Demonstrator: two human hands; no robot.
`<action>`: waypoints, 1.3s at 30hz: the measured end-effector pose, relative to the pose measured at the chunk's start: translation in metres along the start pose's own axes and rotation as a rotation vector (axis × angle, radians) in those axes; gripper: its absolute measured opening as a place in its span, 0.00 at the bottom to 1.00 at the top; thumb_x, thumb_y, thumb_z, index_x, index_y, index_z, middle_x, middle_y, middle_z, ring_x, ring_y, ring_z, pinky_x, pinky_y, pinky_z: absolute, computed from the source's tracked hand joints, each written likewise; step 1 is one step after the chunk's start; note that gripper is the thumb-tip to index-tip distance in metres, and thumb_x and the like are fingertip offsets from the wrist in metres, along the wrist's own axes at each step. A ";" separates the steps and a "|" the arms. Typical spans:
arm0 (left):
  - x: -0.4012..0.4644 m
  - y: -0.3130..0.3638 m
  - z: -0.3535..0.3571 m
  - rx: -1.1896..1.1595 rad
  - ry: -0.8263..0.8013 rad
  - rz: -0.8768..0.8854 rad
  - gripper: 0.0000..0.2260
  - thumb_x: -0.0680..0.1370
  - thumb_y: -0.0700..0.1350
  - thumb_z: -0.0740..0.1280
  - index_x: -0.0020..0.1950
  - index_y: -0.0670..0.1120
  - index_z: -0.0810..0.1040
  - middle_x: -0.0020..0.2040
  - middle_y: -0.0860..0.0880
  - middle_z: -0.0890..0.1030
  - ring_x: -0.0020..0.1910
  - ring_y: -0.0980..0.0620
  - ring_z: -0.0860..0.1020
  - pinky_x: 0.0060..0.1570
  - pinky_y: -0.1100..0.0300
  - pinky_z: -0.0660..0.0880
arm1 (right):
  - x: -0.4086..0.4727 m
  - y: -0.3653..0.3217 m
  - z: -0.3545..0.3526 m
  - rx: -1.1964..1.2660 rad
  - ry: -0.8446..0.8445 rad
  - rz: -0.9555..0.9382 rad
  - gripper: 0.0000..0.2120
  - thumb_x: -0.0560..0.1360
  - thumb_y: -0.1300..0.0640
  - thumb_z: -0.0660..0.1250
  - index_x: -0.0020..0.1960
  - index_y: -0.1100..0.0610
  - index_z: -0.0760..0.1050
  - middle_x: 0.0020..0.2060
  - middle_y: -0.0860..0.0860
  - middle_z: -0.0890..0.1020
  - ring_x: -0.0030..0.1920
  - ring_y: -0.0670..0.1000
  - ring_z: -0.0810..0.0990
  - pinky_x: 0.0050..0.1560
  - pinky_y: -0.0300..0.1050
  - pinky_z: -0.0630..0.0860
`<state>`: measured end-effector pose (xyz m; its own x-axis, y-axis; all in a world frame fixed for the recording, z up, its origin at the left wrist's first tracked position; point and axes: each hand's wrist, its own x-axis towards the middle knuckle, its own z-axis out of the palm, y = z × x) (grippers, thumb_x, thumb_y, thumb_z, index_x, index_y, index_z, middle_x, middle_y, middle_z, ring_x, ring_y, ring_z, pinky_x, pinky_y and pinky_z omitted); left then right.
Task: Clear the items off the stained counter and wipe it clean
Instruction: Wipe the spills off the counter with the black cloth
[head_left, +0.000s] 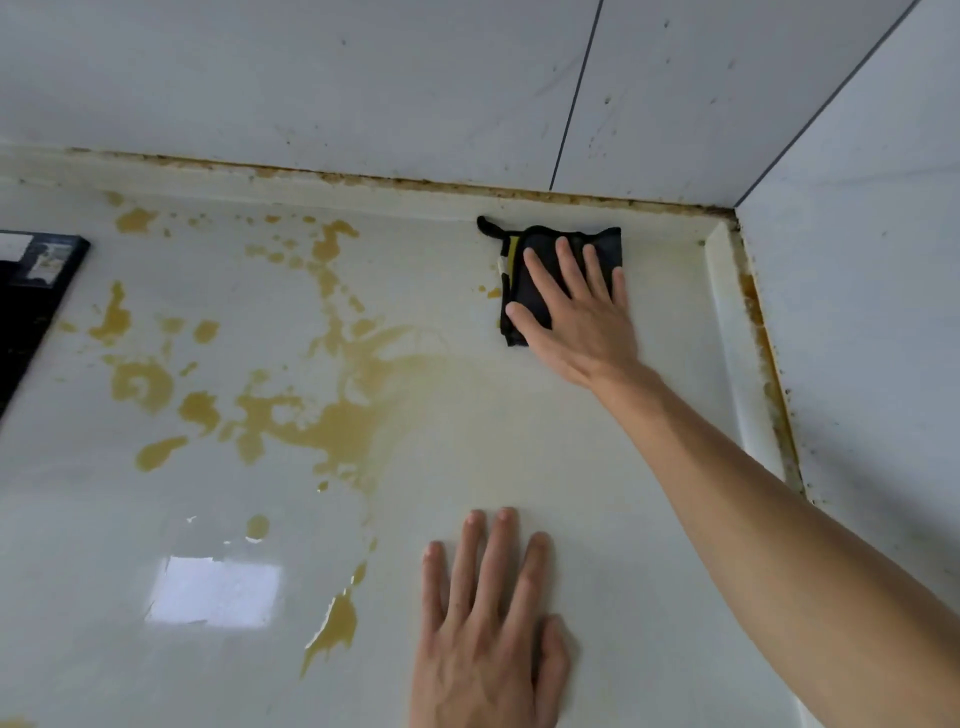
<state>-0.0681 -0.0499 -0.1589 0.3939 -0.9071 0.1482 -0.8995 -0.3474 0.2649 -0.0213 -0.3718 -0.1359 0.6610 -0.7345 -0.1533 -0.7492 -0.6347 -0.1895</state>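
Pale, glossy and cream-coloured, the surface (519, 441) runs back to a corner where two white tiled walls (363, 78) meet, with brown grime along the seam at the foot of each wall. Yellow-brown stains (322, 415) spread across the left and middle of the surface in splashes, drips and one large pooled patch, and a thinner streak trails down toward the near edge. The right part of the surface, between the stains and the raised lip by the right wall, looks smeared but mostly free of colour.

A black cloth (566, 244), folded and showing a strip of yellow at its left side, lies flat near the back corner, just in front of the rear wall seam. The right hand (576, 306) lies on top of it with fingers straight and spread, palm down, pressing the cloth onto the surface; the cloth sticks out beyond the fingertips toward the wall and to the left of the thumb. The bare forearm reaches in from the lower right.

The left hand (488, 623) rests flat on the surface near the front edge, fingers straight and slightly apart, holding nothing, well apart from the cloth and just right of the lowest stain streak.

At the far left edge sits a dark, flat object (31, 291), only partly in view.
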 end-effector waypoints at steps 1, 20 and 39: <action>0.000 0.001 -0.003 -0.004 -0.010 -0.002 0.31 0.72 0.58 0.68 0.75 0.51 0.78 0.81 0.45 0.70 0.80 0.42 0.67 0.76 0.36 0.62 | 0.001 -0.009 0.002 -0.008 0.000 -0.025 0.35 0.80 0.30 0.45 0.84 0.39 0.44 0.84 0.49 0.44 0.84 0.55 0.40 0.81 0.62 0.39; 0.065 0.001 -0.007 -0.084 -0.151 -0.070 0.32 0.77 0.57 0.66 0.80 0.49 0.69 0.83 0.42 0.63 0.83 0.37 0.62 0.78 0.33 0.56 | 0.036 -0.050 0.004 -0.055 -0.039 -0.113 0.36 0.80 0.29 0.44 0.84 0.40 0.43 0.84 0.50 0.43 0.84 0.55 0.39 0.81 0.61 0.37; 0.064 0.001 -0.004 -0.128 -0.154 -0.073 0.31 0.78 0.56 0.64 0.80 0.47 0.69 0.83 0.40 0.63 0.83 0.37 0.59 0.77 0.32 0.55 | -0.003 -0.077 0.014 -0.096 -0.067 -0.363 0.35 0.81 0.29 0.43 0.84 0.40 0.42 0.84 0.50 0.42 0.84 0.55 0.39 0.81 0.61 0.39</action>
<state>-0.0432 -0.1080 -0.1453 0.4149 -0.9096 -0.0208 -0.8343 -0.3894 0.3901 0.0351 -0.3169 -0.1341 0.8830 -0.4426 -0.1562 -0.4642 -0.8726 -0.1520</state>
